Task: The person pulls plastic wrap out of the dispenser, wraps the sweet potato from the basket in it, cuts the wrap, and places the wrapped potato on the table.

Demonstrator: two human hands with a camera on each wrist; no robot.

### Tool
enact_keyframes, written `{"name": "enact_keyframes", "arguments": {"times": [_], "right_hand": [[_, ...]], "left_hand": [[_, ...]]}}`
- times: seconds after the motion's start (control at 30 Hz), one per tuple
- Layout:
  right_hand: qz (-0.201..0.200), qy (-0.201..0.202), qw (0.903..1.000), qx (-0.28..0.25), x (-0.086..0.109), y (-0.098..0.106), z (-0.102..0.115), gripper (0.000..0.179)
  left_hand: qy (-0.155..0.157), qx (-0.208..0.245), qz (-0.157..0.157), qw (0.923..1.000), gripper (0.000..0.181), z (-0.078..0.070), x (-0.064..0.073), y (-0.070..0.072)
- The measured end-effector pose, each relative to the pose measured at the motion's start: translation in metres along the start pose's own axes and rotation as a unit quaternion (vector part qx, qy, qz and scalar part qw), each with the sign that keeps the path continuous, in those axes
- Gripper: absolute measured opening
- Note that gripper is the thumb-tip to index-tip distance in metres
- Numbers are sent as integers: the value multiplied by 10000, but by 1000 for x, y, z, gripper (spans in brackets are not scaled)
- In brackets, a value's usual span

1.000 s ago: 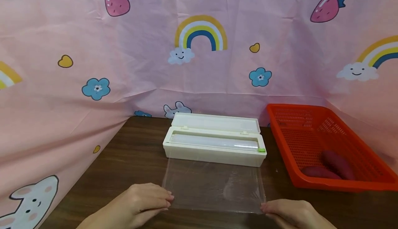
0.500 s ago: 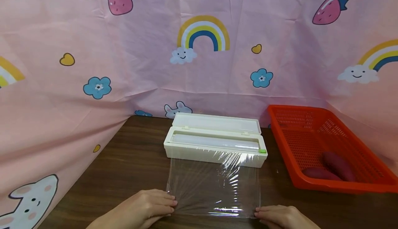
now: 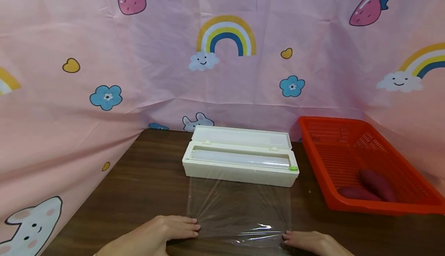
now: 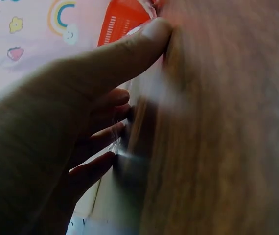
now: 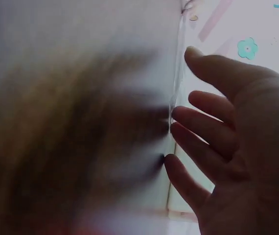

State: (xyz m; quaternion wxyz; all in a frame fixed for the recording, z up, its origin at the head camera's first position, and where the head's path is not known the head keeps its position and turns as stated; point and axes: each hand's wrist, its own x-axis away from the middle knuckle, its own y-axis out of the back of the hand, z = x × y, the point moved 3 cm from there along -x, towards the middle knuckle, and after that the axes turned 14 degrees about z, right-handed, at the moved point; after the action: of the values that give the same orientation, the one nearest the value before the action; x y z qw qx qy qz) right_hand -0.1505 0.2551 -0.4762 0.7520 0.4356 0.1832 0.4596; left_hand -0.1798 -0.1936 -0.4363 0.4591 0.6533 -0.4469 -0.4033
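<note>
A white cling film dispenser (image 3: pixel 240 174) stands on the table with its lid (image 3: pixel 241 137) raised and the film roll (image 3: pixel 240 158) showing inside. Clear cling film (image 3: pixel 240 209) runs from its front edge toward me, down to the tabletop. At the sheet's near left corner my left hand (image 3: pixel 156 234) touches the film with its fingertips, thumb spread apart. My right hand (image 3: pixel 316 242) does the same at the near right corner. In the right wrist view, the thumb and fingers (image 5: pixel 203 125) are apart, with fingertips against the surface. The left wrist view is partly blurred.
A red plastic basket (image 3: pixel 321 178) stands at the right, with two dark reddish, elongated items (image 3: pixel 377 184) in it that look like sweet potatoes. A patterned pink cloth (image 3: pixel 240 74) hangs behind and at the sides of the dark wooden table (image 3: pixel 139 182).
Both hands have lowered the film's near edge to the table and come slightly closer together. The thumbs have come away from the fingers, letting go of the film's corners. The dispenser stays put.
</note>
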Motion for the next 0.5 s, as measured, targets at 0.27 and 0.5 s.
{"name": "enact_keyframes", "arguments": {"times": [0.27, 0.5], "right_hand": [[-713, 666, 9917, -834, 9, 16, 25, 53], [-1433, 426, 9858, -765, 17, 23, 40, 42]], "left_hand": [[62, 436, 370, 9983, 66, 4, 1, -2], [456, 682, 440, 9957, 71, 5, 4, -3]]}}
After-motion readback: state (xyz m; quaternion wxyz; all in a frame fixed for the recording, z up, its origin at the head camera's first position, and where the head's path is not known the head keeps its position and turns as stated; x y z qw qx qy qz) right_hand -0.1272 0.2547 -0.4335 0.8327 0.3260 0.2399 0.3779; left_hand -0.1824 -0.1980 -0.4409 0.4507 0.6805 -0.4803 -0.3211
